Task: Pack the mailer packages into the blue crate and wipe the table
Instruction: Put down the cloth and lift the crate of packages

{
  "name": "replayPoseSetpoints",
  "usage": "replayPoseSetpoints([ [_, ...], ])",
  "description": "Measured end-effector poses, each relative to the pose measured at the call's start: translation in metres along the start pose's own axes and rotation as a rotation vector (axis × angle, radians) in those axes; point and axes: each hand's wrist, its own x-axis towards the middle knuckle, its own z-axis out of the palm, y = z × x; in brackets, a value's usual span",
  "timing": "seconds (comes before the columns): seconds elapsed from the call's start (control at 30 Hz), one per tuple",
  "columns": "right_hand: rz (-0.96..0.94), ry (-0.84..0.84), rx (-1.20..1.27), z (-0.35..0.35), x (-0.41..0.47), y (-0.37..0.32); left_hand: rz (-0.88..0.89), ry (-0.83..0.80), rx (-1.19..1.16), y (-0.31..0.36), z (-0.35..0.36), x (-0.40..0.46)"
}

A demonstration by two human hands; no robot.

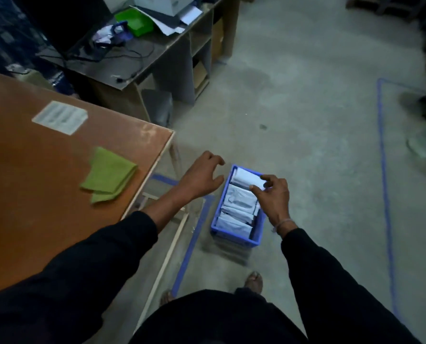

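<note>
Right hand (272, 197) grips a mailer (246, 179) over the blue crate (234, 235) (left hand (202, 177) empty).

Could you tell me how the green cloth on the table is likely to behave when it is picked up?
The green cloth lies folded and limp, so it will probably flop and unfold when lifted. It looks thin, so likely light. On the smooth table it may slide if pushed.

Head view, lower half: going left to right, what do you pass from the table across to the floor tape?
Green cloth on the table → left hand, open and empty → blue crate of mailers → right hand gripping the top mailer → blue tape line on the floor.
</note>
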Motion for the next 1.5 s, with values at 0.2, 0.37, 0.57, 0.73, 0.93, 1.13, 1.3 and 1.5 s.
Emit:
replayPoseSetpoints([
  [0.2,0.200,-0.060,-0.089,-0.069,0.054,0.130,-0.272,-0.232,-0.116,0.003,0.114,0.058],
  [0.37,0.252,-0.154,-0.146,-0.069,0.088,0.204,-0.379,-0.317,-0.159,-0.028,0.192,0.092],
  [0.57,0.291,-0.274,-0.212,-0.011,0.138,0.285,-0.400,-0.407,-0.110,-0.080,0.272,0.139],
  [0.73,0.382,-0.350,-0.206,0.071,0.182,0.366,-0.400,-0.511,-0.063,-0.157,0.364,0.195],
  [0.93,0.460,-0.454,-0.248,0.167,0.230,0.469,-0.450,-0.537,-0.012,-0.257,0.477,0.246],
  [1.13,0.438,-0.453,-0.280,0.240,0.280,0.550,-0.447,-0.470,-0.011,-0.334,0.557,0.283],
  [1.3,0.434,-0.376,-0.295,0.273,0.310,0.579,-0.409,-0.394,-0.010,-0.367,0.583,0.303],
  [1.5,0.387,-0.326,-0.326,0.275,0.315,0.580,-0.372,-0.400,-0.026,-0.374,0.586,0.308],
])
